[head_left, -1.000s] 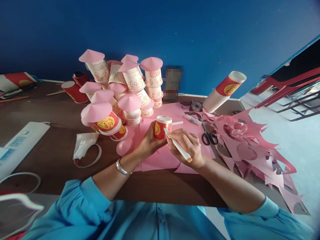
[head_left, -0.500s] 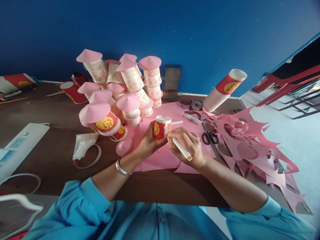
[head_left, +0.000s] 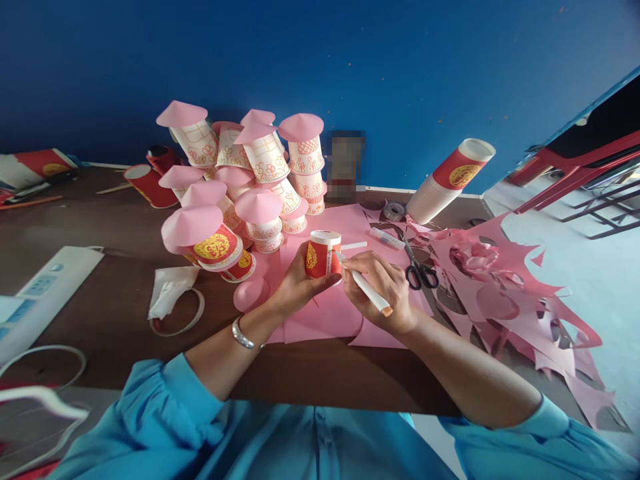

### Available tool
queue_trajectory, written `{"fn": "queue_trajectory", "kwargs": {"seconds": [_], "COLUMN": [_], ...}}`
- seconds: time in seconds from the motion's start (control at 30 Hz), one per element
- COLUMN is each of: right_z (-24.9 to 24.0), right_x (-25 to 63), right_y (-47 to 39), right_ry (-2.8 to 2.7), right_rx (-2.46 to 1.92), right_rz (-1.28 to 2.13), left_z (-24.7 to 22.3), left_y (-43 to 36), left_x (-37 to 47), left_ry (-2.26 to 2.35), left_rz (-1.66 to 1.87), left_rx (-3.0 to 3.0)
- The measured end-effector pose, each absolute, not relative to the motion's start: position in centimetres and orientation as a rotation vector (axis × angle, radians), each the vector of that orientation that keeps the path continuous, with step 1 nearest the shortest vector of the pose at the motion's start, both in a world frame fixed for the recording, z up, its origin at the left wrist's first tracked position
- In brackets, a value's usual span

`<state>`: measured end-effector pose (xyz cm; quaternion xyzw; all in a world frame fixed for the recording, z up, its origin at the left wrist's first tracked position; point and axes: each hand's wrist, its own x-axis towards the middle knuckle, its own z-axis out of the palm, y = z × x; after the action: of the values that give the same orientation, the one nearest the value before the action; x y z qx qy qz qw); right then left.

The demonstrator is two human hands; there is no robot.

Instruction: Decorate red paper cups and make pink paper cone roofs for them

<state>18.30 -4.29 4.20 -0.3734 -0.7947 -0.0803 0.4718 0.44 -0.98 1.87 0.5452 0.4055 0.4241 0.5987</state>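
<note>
A red paper cup (head_left: 320,257) with a yellow emblem and white rim stands upright in the grip of my left hand (head_left: 299,280), fingers around its left side and thumb across its lower front. In my right hand (head_left: 383,287) is a white marker (head_left: 367,290) with an orange end, held like a pen. Its tip is at the cup's right side, near the white printed strip; I cannot tell if it touches. Under both hands lies pink paper (head_left: 320,320). A white marker cap (head_left: 354,245) rests on the paper behind my right hand.
Decorated paper cups with pink cone tops (head_left: 259,207) are stacked behind to the left. Scissors (head_left: 421,275), a glue tube (head_left: 387,238), tape (head_left: 395,211) and pink scraps (head_left: 500,293) lie to the right, before a leaning cup stack (head_left: 435,200). A power strip (head_left: 60,287) lies far left.
My right hand has shifted slightly right with the marker, its tip moving from the cup's front toward its right edge. The cup stays in my left hand, nearly unmoved.
</note>
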Motion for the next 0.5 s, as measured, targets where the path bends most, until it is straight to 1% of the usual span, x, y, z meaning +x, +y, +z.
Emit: {"fn": "queue_trajectory", "kwargs": {"seconds": [0.5], "right_z": [4.35], "right_x": [18.36], "right_y": [-4.09], "right_ry": [-1.909], "right_rx": [-0.954], "right_rz": [-0.190], "left_z": [1.31], "left_y": [-0.84], "left_x": [0.37], "left_ry": [0.878], "left_rz": [0.965], "left_rx": [1.233]}}
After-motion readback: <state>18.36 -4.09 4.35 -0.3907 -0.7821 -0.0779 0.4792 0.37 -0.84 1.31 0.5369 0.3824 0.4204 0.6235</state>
